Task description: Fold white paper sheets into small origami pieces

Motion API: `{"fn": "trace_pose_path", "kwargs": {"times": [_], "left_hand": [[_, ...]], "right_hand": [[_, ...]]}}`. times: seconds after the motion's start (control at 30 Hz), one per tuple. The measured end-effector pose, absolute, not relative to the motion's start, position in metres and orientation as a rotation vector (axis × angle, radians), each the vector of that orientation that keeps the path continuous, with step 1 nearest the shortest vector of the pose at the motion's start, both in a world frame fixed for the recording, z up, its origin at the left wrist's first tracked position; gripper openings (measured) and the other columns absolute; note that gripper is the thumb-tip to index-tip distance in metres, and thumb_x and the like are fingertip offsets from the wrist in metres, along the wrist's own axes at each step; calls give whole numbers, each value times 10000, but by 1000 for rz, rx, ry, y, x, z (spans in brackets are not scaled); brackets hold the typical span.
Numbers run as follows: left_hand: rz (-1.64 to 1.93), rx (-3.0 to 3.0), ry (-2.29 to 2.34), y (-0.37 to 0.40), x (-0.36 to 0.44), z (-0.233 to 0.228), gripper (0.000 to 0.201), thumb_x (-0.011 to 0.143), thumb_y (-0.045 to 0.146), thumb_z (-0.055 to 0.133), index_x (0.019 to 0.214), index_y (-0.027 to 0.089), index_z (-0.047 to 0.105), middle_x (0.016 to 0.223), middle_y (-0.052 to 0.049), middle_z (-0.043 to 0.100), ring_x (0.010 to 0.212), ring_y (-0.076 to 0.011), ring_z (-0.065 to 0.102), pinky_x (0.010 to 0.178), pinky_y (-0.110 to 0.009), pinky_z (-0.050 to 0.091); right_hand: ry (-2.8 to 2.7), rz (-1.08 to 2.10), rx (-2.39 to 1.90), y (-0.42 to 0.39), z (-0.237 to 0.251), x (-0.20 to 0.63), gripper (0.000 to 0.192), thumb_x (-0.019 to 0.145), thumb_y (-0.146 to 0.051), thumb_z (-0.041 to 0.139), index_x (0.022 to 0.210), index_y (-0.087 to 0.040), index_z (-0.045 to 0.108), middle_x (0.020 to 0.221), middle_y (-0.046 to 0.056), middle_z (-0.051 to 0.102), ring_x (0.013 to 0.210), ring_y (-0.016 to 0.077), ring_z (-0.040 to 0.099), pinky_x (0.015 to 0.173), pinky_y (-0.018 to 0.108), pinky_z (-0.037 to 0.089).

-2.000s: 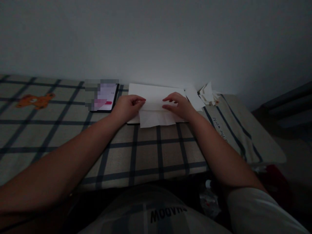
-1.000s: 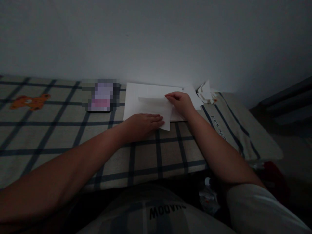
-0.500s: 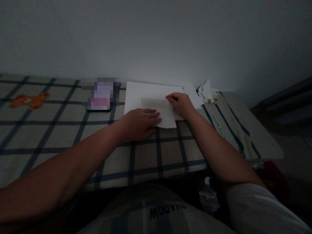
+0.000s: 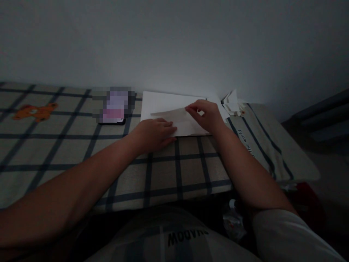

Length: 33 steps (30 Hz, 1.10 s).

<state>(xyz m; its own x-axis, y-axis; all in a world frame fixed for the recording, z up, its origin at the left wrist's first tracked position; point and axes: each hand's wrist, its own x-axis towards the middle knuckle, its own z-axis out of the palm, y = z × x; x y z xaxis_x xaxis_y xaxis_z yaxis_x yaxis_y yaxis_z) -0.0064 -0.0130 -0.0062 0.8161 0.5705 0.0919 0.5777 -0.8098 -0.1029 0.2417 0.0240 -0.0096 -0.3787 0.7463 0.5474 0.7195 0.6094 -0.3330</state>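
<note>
A sheet of white paper lies over a larger pale pad or stack of paper against the wall. Its upper edge is lifted and slanted, pinched between the thumb and fingers of my right hand. My left hand rests palm down on the lower left part of the paper, with its fingers stretched out to the right. Just right of my right hand stand several folded white paper pieces.
A phone, its screen blurred, lies on the checked tablecloth to the left. Farther left is an orange bear-shaped figure. Below the table's front edge a clear plastic bottle shows. The wall rises directly behind the table.
My right hand has moved slightly right, and the paper's edge is now raised and tilted. The corner that hung over the pad's front edge no longer shows there. My left hand has shifted slightly.
</note>
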Motion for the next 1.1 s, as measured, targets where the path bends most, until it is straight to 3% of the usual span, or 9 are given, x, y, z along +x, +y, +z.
{"fn": "trace_pose_path", "kwargs": {"times": [0.2, 0.4, 0.5, 0.6, 0.7, 0.8, 0.9, 1.0, 1.1], "left_hand": [[-56, -2847, -1040, -12, -7, -3, 437, 1040, 421, 363, 1307, 204, 633, 1333, -112, 685, 1230, -272, 640, 923, -394, 544], [-87, -2844, -1070, -11, -7, -4, 477, 1047, 418, 325, 1297, 186, 658, 1328, -116, 690, 1228, -281, 646, 945, -412, 542], [-165, -2860, -1024, -7, -9, -7, 515, 1017, 496, 401, 1295, 161, 675, 1344, -146, 678, 1306, -294, 593, 1064, -436, 482], [-289, -2871, -1059, 0, -12, -9, 558, 984, 579, 440, 1232, 163, 718, 1468, -173, 581, 1424, -309, 479, 1190, -459, 354], [-291, -2901, -1191, 5, -16, -10, 545, 977, 602, 441, 1183, 194, 737, 1556, -174, 485, 1484, -341, 392, 1195, -508, 328], [-175, -2966, -1251, 8, -18, -11, 621, 957, 621, 471, 1359, 175, 631, 1590, -201, 426, 1503, -356, 355, 1197, -530, 308], [-72, -2968, -1290, 10, -18, -13, 792, 952, 645, 467, 1552, 133, 403, 1648, -214, 311, 1541, -353, 268, 1227, -539, 236], [7, -2950, -1322, 9, -17, -13, 847, 989, 645, 369, 1596, 60, 274, 1668, -213, 252, 1560, -321, 219, 1248, -510, 191], [77, -2935, -1335, 8, -15, -14, 855, 1000, 646, 327, 1595, 36, 256, 1677, -208, 222, 1569, -308, 188, 1253, -518, 166]], "right_hand": [[-2484, 343, -1059, 10, -3, 238, 303, 795, -432, 804, 1029, -240, 783, 1077, 60, 784, 1041, 245, 698, 950, 391, 505], [-2518, 504, -1064, 12, -3, 239, 236, 797, -350, 797, 1001, -233, 813, 1097, 64, 783, 1059, 231, 707, 990, 400, 520], [-2539, 516, -1062, 11, -2, 239, 169, 821, -301, 762, 965, -237, 824, 1086, 66, 785, 1024, 219, 715, 988, 401, 521], [-2564, 529, -1064, 11, -1, 239, 156, 821, -279, 754, 951, -237, 830, 1088, 71, 782, 1018, 218, 714, 997, 402, 516], [-2555, 533, -1078, 11, -1, 239, 151, 806, -268, 766, 938, -237, 832, 1108, 76, 774, 1032, 231, 708, 1004, 416, 512], [-2549, 531, -1089, 11, 0, 238, 143, 787, -274, 784, 921, -257, 832, 1108, 62, 767, 1034, 230, 701, 1006, 419, 508], [-2565, 542, -1094, 12, 0, 237, 135, 787, -271, 782, 913, -266, 829, 1106, 53, 761, 1035, 223, 692, 1012, 417, 503], [-2578, 545, -1086, 12, 1, 236, 131, 782, -269, 785, 905, -255, 828, 1100, 60, 755, 1044, 227, 682, 1030, 422, 490], [-2592, 534, -1086, 13, 0, 236, 126, 786, -279, 783, 900, -248, 826, 1086, 66, 752, 1039, 231, 676, 1025, 424, 486]]}}
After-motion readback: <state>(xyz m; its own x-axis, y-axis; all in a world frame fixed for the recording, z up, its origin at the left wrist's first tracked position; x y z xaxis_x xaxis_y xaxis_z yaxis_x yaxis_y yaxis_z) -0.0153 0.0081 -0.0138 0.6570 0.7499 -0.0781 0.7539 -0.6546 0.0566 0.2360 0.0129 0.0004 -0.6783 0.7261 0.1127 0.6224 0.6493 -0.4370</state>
